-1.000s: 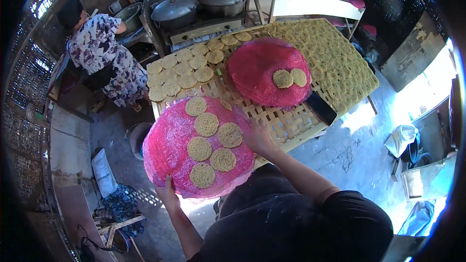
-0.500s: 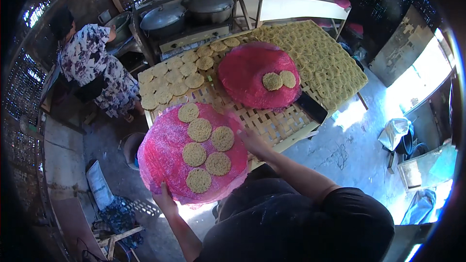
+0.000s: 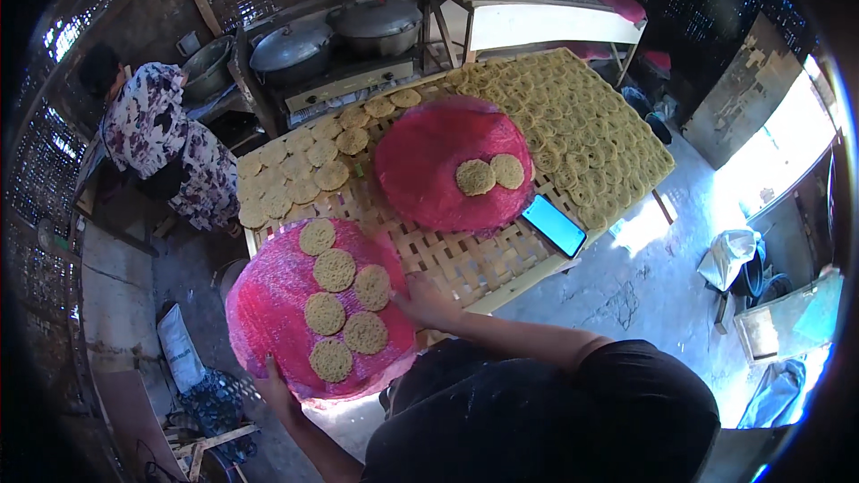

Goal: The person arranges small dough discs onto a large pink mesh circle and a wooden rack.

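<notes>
Between both hands I hold a round, flat tray covered in pink mesh cloth [image 3: 268, 304], at the near left edge of the table. Several flat, round cakes of noodle-like strands [image 3: 325, 314] lie on top of it. My left hand [image 3: 278, 389] grips the near left rim, thumb on top and fingers hidden beneath. At the right rim, my right hand [image 3: 428, 306] is closed on the edge, its fingers partly out of sight. A second round pink tray [image 3: 438, 161] rests on the woven table, bearing two cakes [image 3: 475, 177] near its right side.
Rows of round cakes [image 3: 591, 125] cover the right part of the woven bamboo table [image 3: 447, 259]; others [image 3: 304, 165] lie at its left. A phone [image 3: 555, 225] with a lit screen sits by the edge. Lidded pots [image 3: 291, 49] stand behind. A person [image 3: 165, 134] works at far left.
The whole view has shifted slightly. The tray in my hands appears lower and further left, with the cakes staying on it. The phone's screen has turned from dark to bright.
</notes>
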Available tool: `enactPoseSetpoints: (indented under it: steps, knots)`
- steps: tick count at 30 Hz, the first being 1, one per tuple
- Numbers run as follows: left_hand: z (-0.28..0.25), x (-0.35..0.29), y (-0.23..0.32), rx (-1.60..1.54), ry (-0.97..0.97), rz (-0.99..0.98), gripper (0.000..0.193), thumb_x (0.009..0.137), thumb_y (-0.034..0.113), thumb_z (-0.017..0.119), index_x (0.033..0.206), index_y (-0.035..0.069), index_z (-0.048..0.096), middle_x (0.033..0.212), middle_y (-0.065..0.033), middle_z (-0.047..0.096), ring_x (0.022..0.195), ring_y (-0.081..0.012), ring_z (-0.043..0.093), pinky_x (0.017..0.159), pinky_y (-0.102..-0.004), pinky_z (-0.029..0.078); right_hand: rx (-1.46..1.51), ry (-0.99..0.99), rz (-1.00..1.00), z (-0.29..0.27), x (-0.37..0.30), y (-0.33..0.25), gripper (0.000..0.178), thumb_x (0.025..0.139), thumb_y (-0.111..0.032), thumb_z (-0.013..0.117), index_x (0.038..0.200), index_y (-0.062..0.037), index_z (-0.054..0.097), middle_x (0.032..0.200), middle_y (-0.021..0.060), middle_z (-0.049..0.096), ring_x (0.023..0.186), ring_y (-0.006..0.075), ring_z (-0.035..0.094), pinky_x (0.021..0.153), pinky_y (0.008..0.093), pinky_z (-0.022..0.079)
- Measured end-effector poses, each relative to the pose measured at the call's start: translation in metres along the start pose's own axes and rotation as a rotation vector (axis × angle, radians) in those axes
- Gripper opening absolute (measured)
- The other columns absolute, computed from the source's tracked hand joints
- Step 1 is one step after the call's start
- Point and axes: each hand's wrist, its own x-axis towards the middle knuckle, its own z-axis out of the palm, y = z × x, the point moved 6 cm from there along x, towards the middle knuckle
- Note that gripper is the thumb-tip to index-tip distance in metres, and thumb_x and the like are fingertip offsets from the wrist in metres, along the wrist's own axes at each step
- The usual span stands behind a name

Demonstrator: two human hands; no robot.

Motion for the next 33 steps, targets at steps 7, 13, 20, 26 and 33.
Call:
enactPoseSetpoints:
  steps: [7,13,20,26,33]
  knots:
    - [0.001,-0.004,0.018,-0.073,0.034,0.072,0.048,0.088,0.016,0.061,0.127,-0.004,0.043,0.119,-0.0167,0.055,0.099,-0.0256,0.057,0.086,-0.0375,0.047,0.518,-0.153,0.076,-0.01,0.001,-0.001,0.076,0.091,-0.032,0.053,0.143,-0.0012,0.007,0.12,0.0276,0.052,0.097,0.0387,0.059,0.081,0.0446,0.052]
    - [-0.002,-0.018,0.045,-0.026,0.022,0.115,0.045,0.089,0.018,0.059,0.127,-0.003,0.045,0.118,-0.0153,0.057,0.097,-0.025,0.058,0.085,-0.0373,0.047,0.363,-0.568,0.161,0.017,0.008,0.005,0.052,0.091,-0.037,0.052,0.119,0.0068,0.049,0.132,0.0299,0.038,0.116,0.0411,0.047,0.094,0.0451,0.044]
    - [0.056,-0.063,0.155,0.142,0.126,0.205,0.051,0.086,0.026,0.066,0.123,-0.003,0.049,0.118,-0.0141,0.056,0.099,-0.0218,0.056,0.085,-0.0349,0.046,0.287,-0.376,-0.031,-0.003,0.008,0.015,0.043,0.089,-0.03,0.051,0.11,0.007,0.054,0.121,0.0321,0.045,0.112,0.044,0.047,0.097,0.0501,0.038]
    - [0.156,-0.098,0.262,0.047,0.082,0.368,0.059,0.084,0.032,0.066,0.127,-0.003,0.046,0.121,-0.0155,0.053,0.104,-0.0245,0.055,0.091,-0.0364,0.043,1.43,-0.809,0.469,-0.026,-0.01,0.011,0.039,0.093,-0.029,0.047,0.122,-0.002,0.049,0.114,0.0153,0.059,0.103,0.0294,0.059,0.096,0.0451,0.044]
    - [0.256,-0.135,0.35,-0.285,-0.046,0.483,0.047,0.085,0.024,0.065,0.121,-0.003,0.052,0.118,-0.0131,0.055,0.103,-0.0209,0.056,0.091,-0.0338,0.044,1.853,-0.934,0.448,-0.126,0.006,-0.018,0.045,0.097,-0.031,0.041,0.132,-0.0036,0.042,0.132,0.0167,0.048,0.122,0.0276,0.047,0.105,0.0438,0.036]
